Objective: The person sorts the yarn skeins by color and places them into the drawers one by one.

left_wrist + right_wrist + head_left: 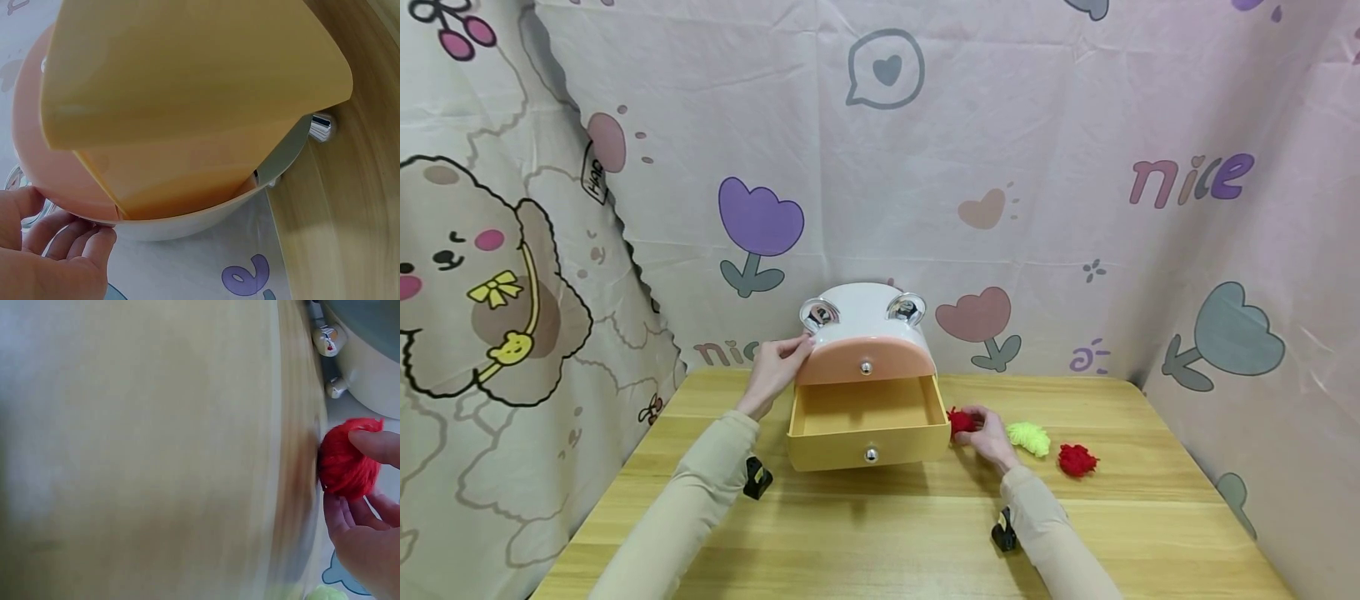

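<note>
Right hand (pixel 988 437) has a red yarn ball (pixel 350 459) gripped, thumb on one side, fingers curled round the other. Ball is right of centre in the head view, just beside the open yellow drawer (pixel 835 454); cannot tell whether it is clear of the tabletop (pixel 880 542). Left hand (pixel 772 369) pinches the front edge of the small cabinet (pixel 862 308), near its upper left corner, by the pink drawer (pixel 827 367).

Advice on handling: keep the thumb-and-finger hold light; yarn likely squashes, and loose strands could snag. If the ball is raised, clear the drawer's side wall before moving sideways. Left hand best kept as a brace, since a knock on the extended drawer could shift the cabinet. Watch the right sleeve near the yellow-green yarn (pixel 1028 438); second red ball (pixel 1078 460) lies farther right.
</note>
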{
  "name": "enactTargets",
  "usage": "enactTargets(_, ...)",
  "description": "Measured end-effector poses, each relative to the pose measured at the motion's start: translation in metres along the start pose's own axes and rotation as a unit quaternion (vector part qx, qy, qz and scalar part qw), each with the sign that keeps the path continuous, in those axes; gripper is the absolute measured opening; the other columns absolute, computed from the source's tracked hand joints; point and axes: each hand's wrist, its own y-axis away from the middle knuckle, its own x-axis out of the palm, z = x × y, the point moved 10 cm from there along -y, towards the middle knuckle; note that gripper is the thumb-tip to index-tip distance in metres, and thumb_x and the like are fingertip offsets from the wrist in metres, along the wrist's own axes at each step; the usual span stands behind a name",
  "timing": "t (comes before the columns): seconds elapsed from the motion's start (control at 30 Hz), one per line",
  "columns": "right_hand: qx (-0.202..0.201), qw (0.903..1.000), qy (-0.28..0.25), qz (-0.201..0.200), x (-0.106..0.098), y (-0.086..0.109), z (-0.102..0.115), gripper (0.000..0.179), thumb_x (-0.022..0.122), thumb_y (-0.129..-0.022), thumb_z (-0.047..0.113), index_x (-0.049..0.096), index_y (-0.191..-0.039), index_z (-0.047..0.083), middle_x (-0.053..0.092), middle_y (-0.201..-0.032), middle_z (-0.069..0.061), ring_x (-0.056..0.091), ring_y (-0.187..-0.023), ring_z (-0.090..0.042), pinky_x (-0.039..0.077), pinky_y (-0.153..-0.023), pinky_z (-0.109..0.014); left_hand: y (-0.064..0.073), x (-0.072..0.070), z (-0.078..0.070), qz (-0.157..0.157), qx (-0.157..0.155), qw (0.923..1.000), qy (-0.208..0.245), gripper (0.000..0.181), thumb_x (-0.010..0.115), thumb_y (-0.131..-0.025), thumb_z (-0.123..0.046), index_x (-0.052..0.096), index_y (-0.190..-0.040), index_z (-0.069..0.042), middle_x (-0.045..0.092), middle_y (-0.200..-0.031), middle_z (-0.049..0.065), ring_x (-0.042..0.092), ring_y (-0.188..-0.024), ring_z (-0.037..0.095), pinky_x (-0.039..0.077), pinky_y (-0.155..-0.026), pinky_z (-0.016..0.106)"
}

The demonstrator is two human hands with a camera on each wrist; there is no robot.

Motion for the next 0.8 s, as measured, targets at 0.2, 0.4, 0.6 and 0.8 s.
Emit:
enactTargets(0.2,-0.007,1.0000,0.000,-0.007,-0.003,0.001,0.002,0.054,0.071,-0.077,-0.012,0.056,-0.129,-0.015,0.062,-0.124,-0.035,0.062,-0.116,-0.045,0.050,-0.106,-0.052,0.004,-0.002,-0.006,-0.009,0.013,0.9999,-0.005,0.049,0.059,-0.100,-0.035,0.059,-0.136,-0.001,0.056,-0.144,0.020,0.050,-0.139,0.037,0.044,-0.114,0.046)
enactTargets(0.4,-0.009,0.9998,-0.005,-0.016,-0.008,0.001,0.006,0.051,0.071,-0.078,-0.010,0.057,-0.128,-0.014,0.064,-0.122,-0.034,0.063,-0.113,-0.044,0.052,-0.103,-0.049,0.001,0.000,-0.001,0.002,0.003,1.0000,0.003,0.046,0.058,-0.102,-0.029,0.057,-0.139,-0.001,0.054,-0.147,0.018,0.048,-0.142,0.035,0.041,-0.117,0.047)
enactTargets(0.6,-0.011,0.9992,-0.034,-0.017,-0.015,0.000,0.018,0.051,0.069,-0.080,-0.009,0.058,-0.130,-0.012,0.063,-0.124,-0.032,0.064,-0.114,-0.040,0.056,-0.099,-0.039,0.000,-0.001,0.000,0.000,-0.001,1.0000,0.001,0.046,0.058,-0.102,-0.030,0.057,-0.139,-0.002,0.054,-0.147,0.016,0.048,-0.142,0.034,0.040,-0.118,0.045)
enactTargets(0.8,-0.030,0.9979,-0.055,-0.011,-0.023,0.001,0.042,0.052,0.070,-0.081,-0.007,0.056,-0.131,-0.013,0.062,-0.127,-0.034,0.065,-0.114,-0.038,0.056,-0.086,-0.021,0.000,0.001,0.000,0.000,-0.002,1.0000,0.005,0.046,0.058,-0.102,-0.030,0.057,-0.139,-0.002,0.053,-0.148,0.017,0.047,-0.142,0.034,0.040,-0.118,0.046)
